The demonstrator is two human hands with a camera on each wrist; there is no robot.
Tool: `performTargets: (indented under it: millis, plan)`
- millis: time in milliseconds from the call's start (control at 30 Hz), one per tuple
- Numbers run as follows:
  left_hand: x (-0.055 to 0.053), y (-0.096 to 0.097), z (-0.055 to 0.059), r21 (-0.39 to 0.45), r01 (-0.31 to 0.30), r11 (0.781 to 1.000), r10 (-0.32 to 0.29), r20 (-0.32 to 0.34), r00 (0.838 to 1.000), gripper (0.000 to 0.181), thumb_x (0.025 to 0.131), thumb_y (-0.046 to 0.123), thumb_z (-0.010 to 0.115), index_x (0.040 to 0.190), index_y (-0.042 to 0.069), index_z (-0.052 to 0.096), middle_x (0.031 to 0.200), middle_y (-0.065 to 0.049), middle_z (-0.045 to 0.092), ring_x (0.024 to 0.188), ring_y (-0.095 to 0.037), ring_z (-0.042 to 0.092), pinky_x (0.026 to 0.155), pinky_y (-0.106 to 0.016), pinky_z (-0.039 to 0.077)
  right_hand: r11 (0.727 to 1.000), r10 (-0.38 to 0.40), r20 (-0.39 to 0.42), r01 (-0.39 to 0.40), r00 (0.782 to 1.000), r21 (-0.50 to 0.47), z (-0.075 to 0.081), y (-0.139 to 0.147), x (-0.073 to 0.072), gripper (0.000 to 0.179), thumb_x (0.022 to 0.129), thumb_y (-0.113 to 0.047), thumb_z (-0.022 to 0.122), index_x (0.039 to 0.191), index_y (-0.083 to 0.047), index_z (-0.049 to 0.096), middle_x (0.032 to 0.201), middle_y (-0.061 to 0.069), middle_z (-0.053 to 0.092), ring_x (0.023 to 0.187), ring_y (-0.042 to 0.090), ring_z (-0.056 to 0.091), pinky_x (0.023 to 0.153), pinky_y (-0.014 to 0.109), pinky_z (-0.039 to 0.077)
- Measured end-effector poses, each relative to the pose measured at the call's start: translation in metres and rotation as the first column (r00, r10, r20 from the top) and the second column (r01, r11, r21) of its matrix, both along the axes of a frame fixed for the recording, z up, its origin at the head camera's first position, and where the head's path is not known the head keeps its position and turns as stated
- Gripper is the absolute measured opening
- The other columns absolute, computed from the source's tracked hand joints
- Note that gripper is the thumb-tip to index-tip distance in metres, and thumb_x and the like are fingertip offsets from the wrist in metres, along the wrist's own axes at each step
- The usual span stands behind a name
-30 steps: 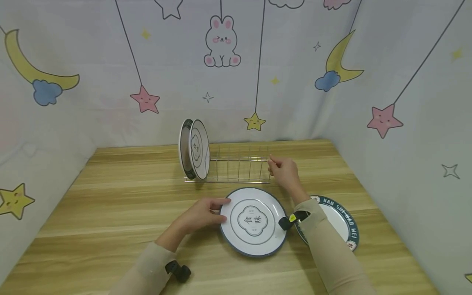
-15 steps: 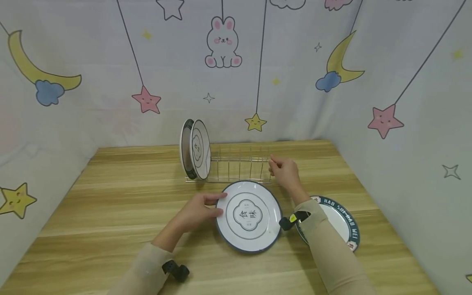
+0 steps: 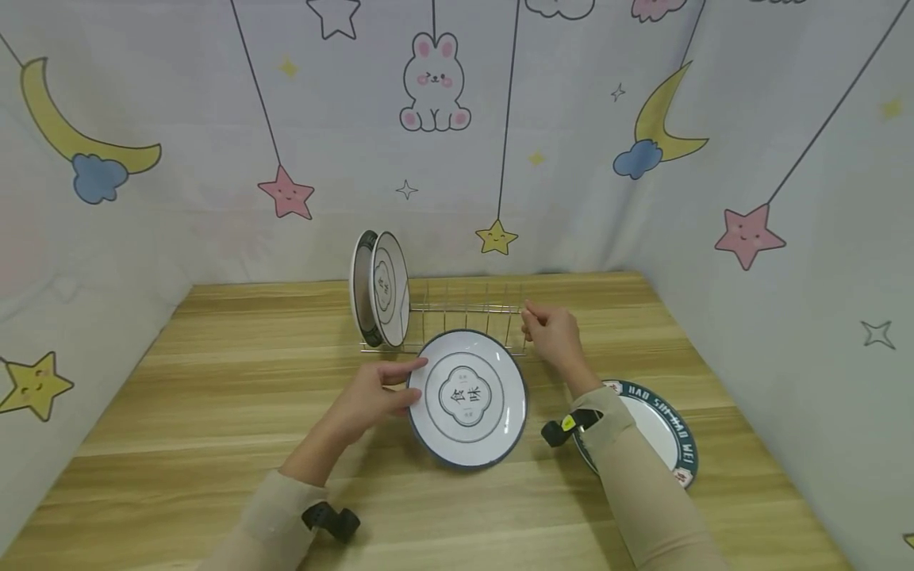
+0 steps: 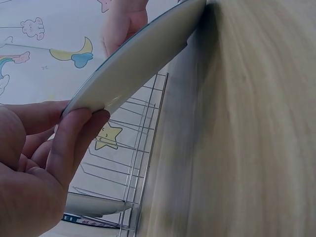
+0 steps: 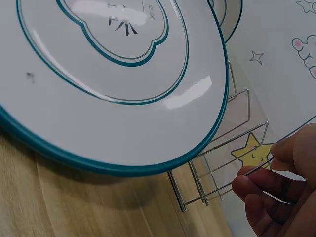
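A white plate with a thin blue-green rim and a printed flower-shaped motif is tilted above the table, in front of the wire dish rack. My left hand pinches its left edge, thumb on one face; the left wrist view shows fingers under the pale underside. At the rack's right end, my right hand pinches an end wire between thumb and fingers, plain in the right wrist view. The plate's lower right side overhangs the table with a shadow beneath.
Two plates stand upright in the rack's left end, the nearer one with the same motif. A plate with a dark green lettered rim lies at the right, partly under the right sleeve. A printed curtain hangs behind the wooden table.
My left hand has moved the plate up and to the left, toward the rack, and its face has tipped up more. The right hand stays at the rack's end.
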State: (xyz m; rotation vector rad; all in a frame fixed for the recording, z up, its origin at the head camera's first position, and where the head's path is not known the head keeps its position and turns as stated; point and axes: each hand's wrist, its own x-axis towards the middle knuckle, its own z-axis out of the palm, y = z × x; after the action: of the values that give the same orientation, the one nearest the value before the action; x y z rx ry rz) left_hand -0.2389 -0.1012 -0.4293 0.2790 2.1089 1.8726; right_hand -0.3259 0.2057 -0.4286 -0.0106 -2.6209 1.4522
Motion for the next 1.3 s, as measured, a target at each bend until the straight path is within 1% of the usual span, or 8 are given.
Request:
performTargets:
  millis: [233,367,567,667,800,933,1100,1300]
  plan:
    - [-0.001,-0.008,0.01,0.003,-0.039,0.999,0.039,-0.037,0.999,0.048,0.08,0.0,0.067,0.126,0.011,0.055,0.129,-0.017,0.048,0.091,-0.026,0.062,0.07,-0.036,0.055,1.0,0.0,-0.023,0.0,1.0,0.009,0.001,0.001,0.0,0.034,0.091,-0.023,0.056,0.122,-0.008,0.058,0.081,0.007,0.067,0.074,0.026,0.065,0.049,0.025,0.049]
    - [-0.002,-0.012,0.016,0.029,-0.052,0.998,0.054,-0.056,0.997,0.048,0.08,0.001,0.067,0.126,0.01,0.055,0.127,-0.02,0.049,0.089,-0.028,0.063,0.07,-0.036,0.055,1.0,-0.007,-0.02,0.007,1.0,0.019,0.001,0.001,0.0,0.034,0.092,-0.024,0.055,0.123,-0.009,0.058,0.081,0.005,0.066,0.074,0.025,0.064,0.05,0.026,0.049]
    - [-0.004,-0.019,0.03,0.037,-0.094,0.995,0.096,-0.084,0.992,0.049,0.079,0.002,0.068,0.126,0.013,0.056,0.123,-0.018,0.053,0.091,-0.025,0.062,0.071,-0.035,0.055,0.999,-0.001,-0.037,0.002,0.999,0.034,-0.001,0.001,-0.001,0.034,0.092,-0.024,0.056,0.122,-0.009,0.058,0.082,0.006,0.067,0.073,0.024,0.065,0.051,0.026,0.05]
    - [-0.006,-0.023,0.038,0.04,-0.122,0.992,0.126,-0.11,0.986,0.05,0.079,0.004,0.069,0.126,0.015,0.056,0.122,-0.016,0.054,0.09,-0.025,0.063,0.07,-0.035,0.055,0.999,0.003,-0.037,-0.002,0.999,0.035,-0.002,0.002,-0.001,0.034,0.092,-0.024,0.056,0.122,-0.009,0.058,0.083,0.006,0.067,0.073,0.024,0.065,0.051,0.027,0.05]
    - [-0.008,-0.027,0.048,0.046,-0.158,0.986,0.162,-0.122,0.979,0.05,0.079,0.009,0.071,0.126,0.019,0.056,0.121,-0.014,0.055,0.088,-0.025,0.064,0.07,-0.034,0.055,1.0,0.005,-0.03,-0.004,1.0,0.028,-0.001,0.002,-0.001,0.034,0.092,-0.024,0.056,0.122,-0.008,0.058,0.084,0.006,0.067,0.074,0.024,0.065,0.052,0.027,0.05]
    - [-0.01,-0.029,0.055,0.063,-0.184,0.981,0.192,-0.148,0.97,0.051,0.08,0.01,0.07,0.127,0.019,0.055,0.122,-0.015,0.054,0.087,-0.024,0.064,0.07,-0.033,0.055,1.0,0.008,-0.036,-0.007,0.999,0.028,0.0,0.001,0.0,0.034,0.092,-0.024,0.056,0.121,-0.007,0.059,0.087,0.008,0.067,0.075,0.025,0.065,0.053,0.026,0.05]
    - [-0.013,-0.03,0.063,0.098,-0.218,0.971,0.233,-0.194,0.953,0.05,0.08,0.008,0.069,0.127,0.016,0.055,0.123,-0.016,0.053,0.088,-0.023,0.064,0.07,-0.032,0.054,1.0,0.025,-0.056,-0.024,0.998,0.019,0.003,0.0,0.001,0.034,0.091,-0.022,0.056,0.12,-0.005,0.058,0.087,0.013,0.068,0.075,0.029,0.065,0.051,0.024,0.049]
    - [-0.013,-0.031,0.071,0.131,-0.266,0.955,0.29,-0.221,0.931,0.049,0.082,0.007,0.067,0.128,0.015,0.054,0.129,-0.015,0.048,0.091,-0.022,0.063,0.07,-0.031,0.054,0.999,0.027,-0.058,-0.025,0.998,0.036,0.003,0.0,0.003,0.034,0.091,-0.022,0.056,0.12,-0.005,0.059,0.081,0.011,0.068,0.073,0.029,0.065,0.05,0.023,0.047]
